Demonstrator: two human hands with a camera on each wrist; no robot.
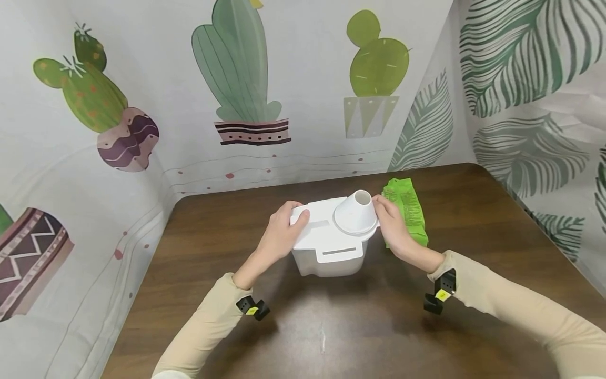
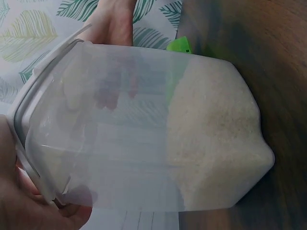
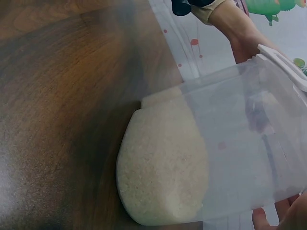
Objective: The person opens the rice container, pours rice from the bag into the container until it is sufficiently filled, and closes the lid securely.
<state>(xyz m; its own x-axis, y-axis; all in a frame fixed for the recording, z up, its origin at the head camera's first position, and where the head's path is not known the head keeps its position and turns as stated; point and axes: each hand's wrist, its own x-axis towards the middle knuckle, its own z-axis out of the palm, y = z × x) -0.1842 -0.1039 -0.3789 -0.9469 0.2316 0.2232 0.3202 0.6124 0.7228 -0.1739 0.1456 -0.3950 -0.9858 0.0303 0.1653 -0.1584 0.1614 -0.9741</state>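
A see-through storage container (image 1: 326, 266) with a white lid (image 1: 314, 237) is held between my two hands over the table. On the lid's right part stands a white cone-shaped piece (image 1: 356, 215), narrow end up. Pale rice-like grain (image 2: 216, 129) fills the lower part of the container, and the space above it is bare. My left hand (image 1: 280, 231) grips the lid's left edge, thumb on top and fingers underneath. At the opposite edge my right hand (image 1: 396, 229) holds the container, close beside the cone; its fingertips (image 3: 283, 213) curl under the rim.
A green printed packet (image 1: 411, 210) lies on the brown wooden table (image 1: 227, 242), just behind and right of my right hand. Cloth with cactus and leaf prints (image 1: 312, 79) rises behind the table.
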